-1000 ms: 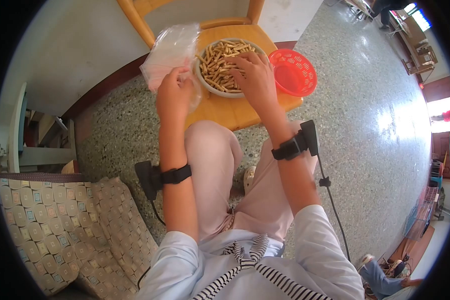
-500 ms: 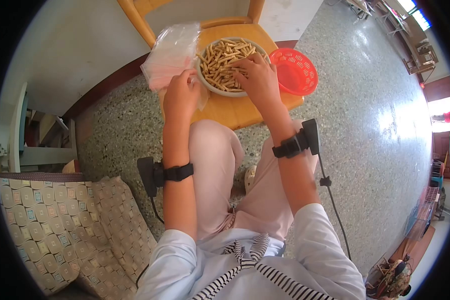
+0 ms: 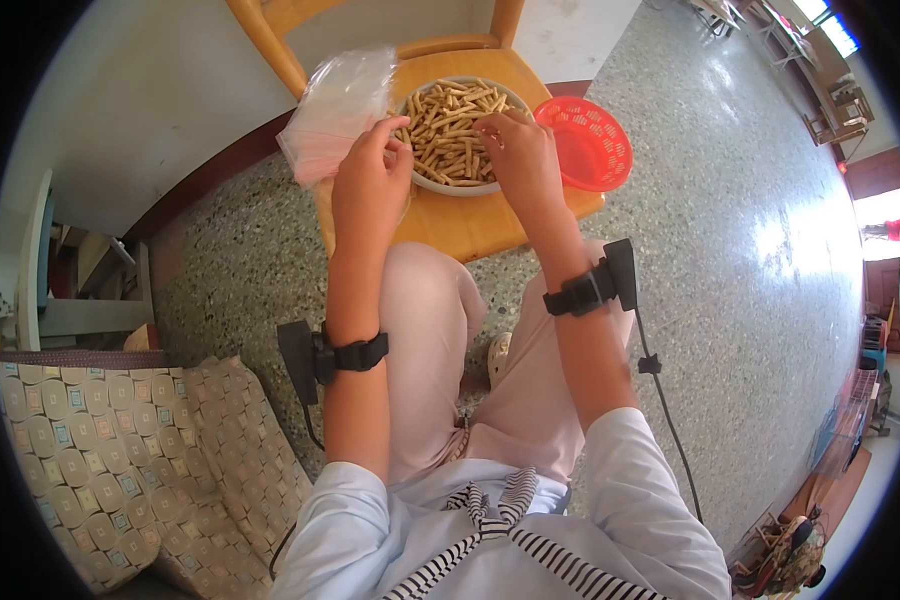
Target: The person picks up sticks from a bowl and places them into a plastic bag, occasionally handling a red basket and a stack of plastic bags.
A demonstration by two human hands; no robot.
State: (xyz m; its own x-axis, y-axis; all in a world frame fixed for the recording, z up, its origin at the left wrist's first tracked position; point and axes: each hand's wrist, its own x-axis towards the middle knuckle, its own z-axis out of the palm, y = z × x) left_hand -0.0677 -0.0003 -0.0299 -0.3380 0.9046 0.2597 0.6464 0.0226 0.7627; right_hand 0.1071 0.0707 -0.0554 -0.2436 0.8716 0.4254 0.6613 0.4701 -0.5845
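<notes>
A round bowl (image 3: pixel 457 190) full of short tan-brown sticks (image 3: pixel 448 125) rests on a wooden chair seat (image 3: pixel 475 228). My left hand (image 3: pixel 372 185) is at the bowl's left rim, with thumb and forefinger curled towards each other; whatever they hold is too small to make out. Over the bowl's right side, my right hand (image 3: pixel 525 160) has its fingers bent together near the sticks, and their grip is partly hidden. A stack of clear plastic bags (image 3: pixel 335 115) lies left of the bowl, beside my left hand.
A red plastic basket (image 3: pixel 587 145) stands at the chair's right edge, close to my right hand. The chair's backrest (image 3: pixel 450 45) rises behind the bowl. Patterned cloth (image 3: pixel 120 450) covers something at the lower left. Cables hang from both wrist straps.
My left hand has moved up and right from the bags to the bowl's rim. My right hand has drawn back rightwards from the sticks, its fingers now closer together.
</notes>
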